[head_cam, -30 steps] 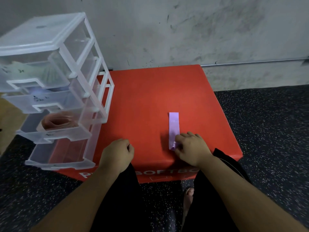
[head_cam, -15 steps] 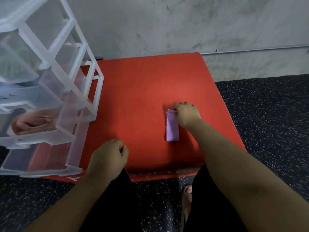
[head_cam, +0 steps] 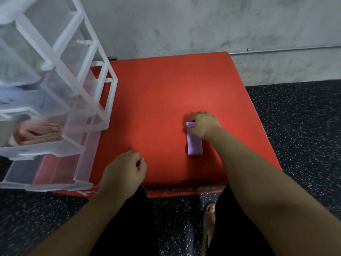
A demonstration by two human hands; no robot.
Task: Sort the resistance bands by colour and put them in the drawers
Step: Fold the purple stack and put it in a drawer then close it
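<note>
A purple resistance band (head_cam: 194, 145) lies folded on the red soft box (head_cam: 162, 100), right of centre. My right hand (head_cam: 203, 125) grips its far end, where the folded layers meet, fingers curled over it. My left hand (head_cam: 123, 172) rests near the box's front edge with its fingers curled and nothing in it. The clear plastic drawer unit (head_cam: 60, 74) stands on the left of the box with its drawers pulled out. One drawer (head_cam: 36, 143) holds pink bands (head_cam: 39, 133). The drawers above it are blurred.
A grey concrete wall rises behind the box, with a thin pipe (head_cam: 284, 50) along it. Dark speckled flooring (head_cam: 299, 126) surrounds the box. My legs and a sandalled foot (head_cam: 210, 215) are below the box's front edge.
My right hand folded the purple band over from its near end to its far end and now holds the far end. The view moved closer and lower; my left hand stayed put.
</note>
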